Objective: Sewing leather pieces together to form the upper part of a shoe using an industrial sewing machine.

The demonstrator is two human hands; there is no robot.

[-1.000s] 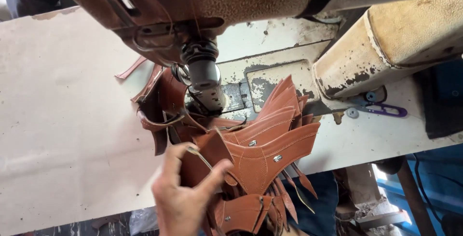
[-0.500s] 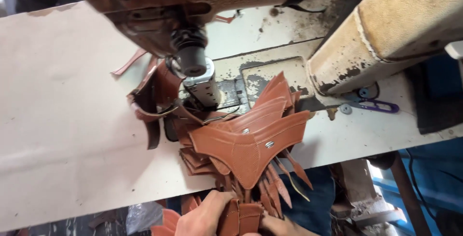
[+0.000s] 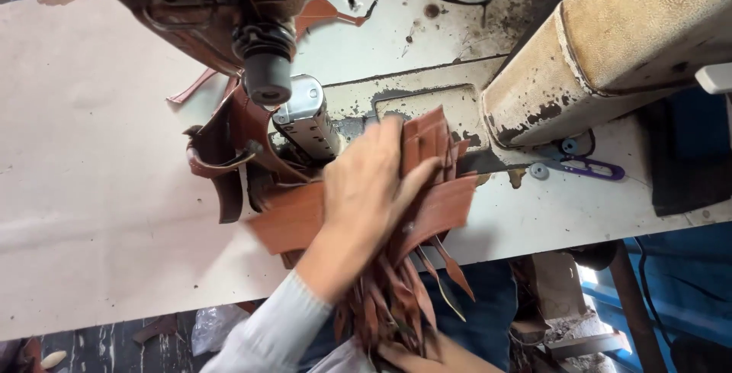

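Up from the bottom edge since half a second ago, my left hand (image 3: 374, 190) is now lying flat across the stack of brown leather pieces (image 3: 438, 209), where before it was only fumbling at their dangling tips. Fingers are spreading wide, palm pressing down, thumb reaching toward the right over the top piece: I am pinning the pile rather than closing round it. My grey sleeve (image 3: 267, 335) is running in from the lower left.

Those leather pieces are sitting on the worktop (image 3: 99, 190) just right of the sewing machine's post (image 3: 306, 120), fanning up toward the grey plate (image 3: 427, 102) set in the surface, while their long pointed tails (image 3: 396, 297) are hanging off the front edge.

Down at the bottom of the frame my right hand (image 3: 438, 358) is just peeking in, touching the lower ends of those tails. Too little of it is showing, so I cannot tell whether it is gripping them or merely resting against them.

Left of the post, a darker bundle of curled leather straps (image 3: 225, 155) is bunching up against the machine. The needle bar's black foot (image 3: 267, 75) is hovering above, and the machine's worn beige arm (image 3: 610, 37) is stretching away to the right. Purple thread snips (image 3: 587, 167) are lying on the worktop beside it.
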